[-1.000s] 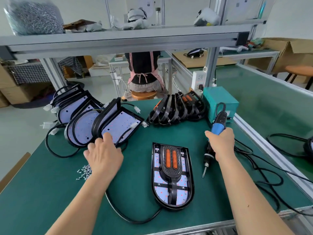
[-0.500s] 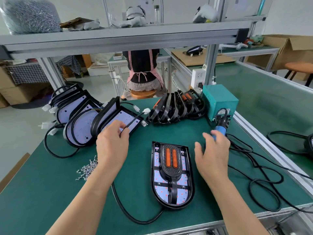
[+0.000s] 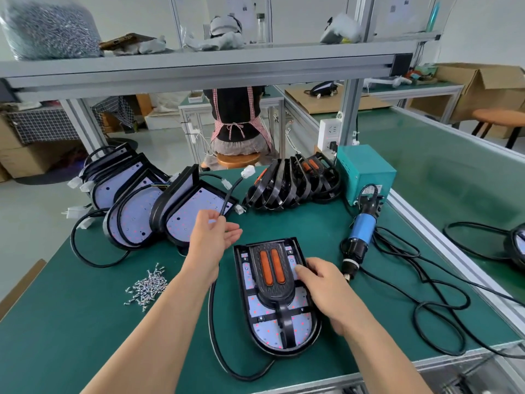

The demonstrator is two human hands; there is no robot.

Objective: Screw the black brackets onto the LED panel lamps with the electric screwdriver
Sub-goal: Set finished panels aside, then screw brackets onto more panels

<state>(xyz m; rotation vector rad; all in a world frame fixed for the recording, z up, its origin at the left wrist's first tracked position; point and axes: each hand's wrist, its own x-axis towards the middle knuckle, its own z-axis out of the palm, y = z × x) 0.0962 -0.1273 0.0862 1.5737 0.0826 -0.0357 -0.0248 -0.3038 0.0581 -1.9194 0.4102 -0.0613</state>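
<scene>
Shifted in the last 0.5 s: right hand (image 3: 326,282) off the screwdriver (image 3: 359,237) and onto the lamp (image 3: 261,334) lying flat on the desk (image 3: 71,336), fingers curled over its right rim in a grip. Left hand (image 3: 211,240) raised just beyond the lamp's far-left corner, pinching the cable (image 3: 227,206) between thumb and fingers, white plug (image 3: 248,172) lifted clear of the desk. Black bracket (image 3: 272,291) already seated along the lamp's middle.

Long axis of the lamp: near to far. Screwdriver down on the desk just right of the lamp, roughly parallel to it, tip toward the near edge, touched by neither hand. Right hand much the nearer to it. Probably a lift-away of this lamp next, with the trailing cable as the thing to mind.

Counted: 1 lamp flat. At least 4 leaning lamps (image 3: 196,214) in a row far-left of it. 1 fanned stack of spare brackets (image 3: 292,180) beyond it, too overlapped to number. 1 heap of screws (image 3: 146,287) to its left. 1 screwdriver. 1 teal box (image 3: 366,177) far-right of it.
</scene>
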